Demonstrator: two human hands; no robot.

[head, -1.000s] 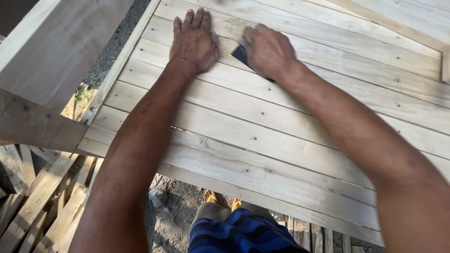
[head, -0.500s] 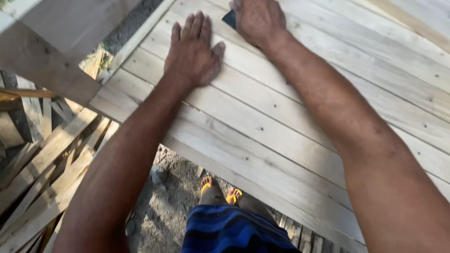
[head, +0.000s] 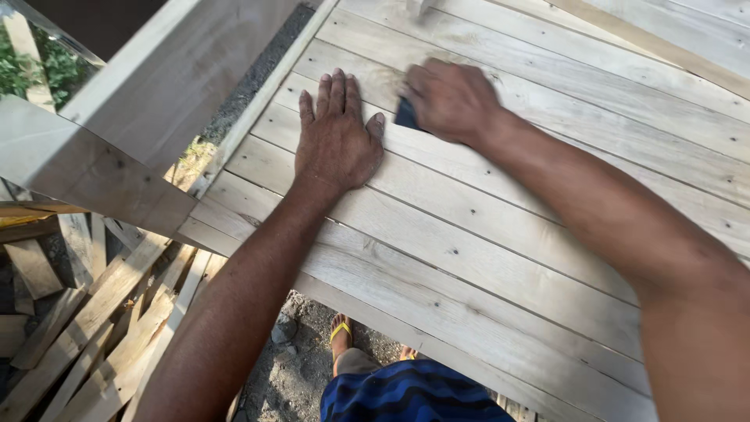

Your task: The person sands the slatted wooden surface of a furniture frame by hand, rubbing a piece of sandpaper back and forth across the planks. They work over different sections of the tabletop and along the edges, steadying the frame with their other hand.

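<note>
Sanding step: left hand (head: 337, 141) spread flat on plank panel (head: 500, 227), right hand (head: 449, 100) beside it pinching dark pad (head: 406, 116); next stroke likely needs even pressure.

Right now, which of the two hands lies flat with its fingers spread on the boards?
The left hand: open palm down, while the right hand curls over a dark pad.

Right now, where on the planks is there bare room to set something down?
Bare boards lie between the two forearms, from the left hand down to the near edge of the plank panel. The far right boards are bare too. It is crowded where the right hand presses a dark pad.
</note>
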